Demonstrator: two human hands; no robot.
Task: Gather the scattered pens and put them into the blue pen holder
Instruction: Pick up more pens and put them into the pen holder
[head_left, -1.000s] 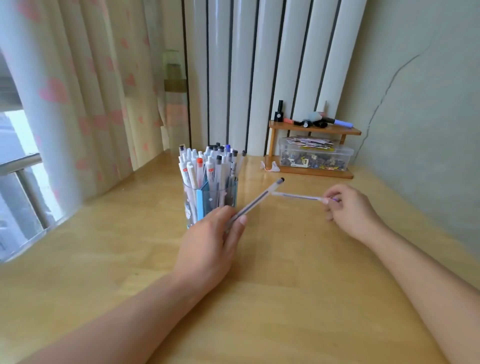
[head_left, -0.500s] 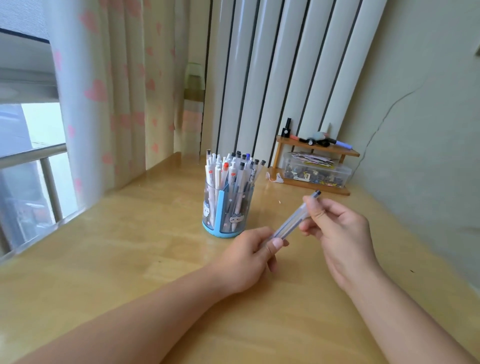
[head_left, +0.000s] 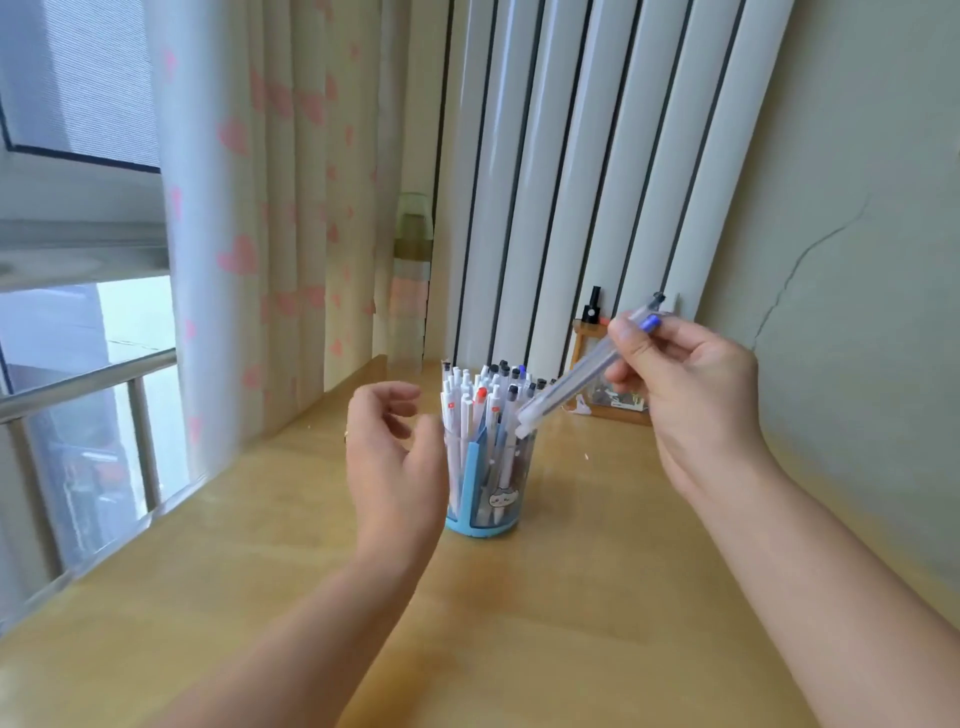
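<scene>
The blue pen holder (head_left: 475, 480), clear-walled with a blue base, stands on the wooden desk (head_left: 571, 597), packed with several white pens. My right hand (head_left: 691, 395) grips two pens (head_left: 571, 387) together, one with a dark cap, one with a blue end. They slant down to the left, their lower tips just above the holder's right rim. My left hand (head_left: 387, 457) hovers beside the holder's left side, fingers apart and curled, holding nothing.
A small wooden shelf (head_left: 613, 405) with a clear box of clutter stands at the back, partly hidden by my right hand. A pink-heart curtain (head_left: 260, 234) and a window railing lie to the left. The wall runs along the right.
My left hand let go of the pen and opened beside the holder. My right hand now carries both pens and has lifted them over the holder's rim. The view moved closer.
</scene>
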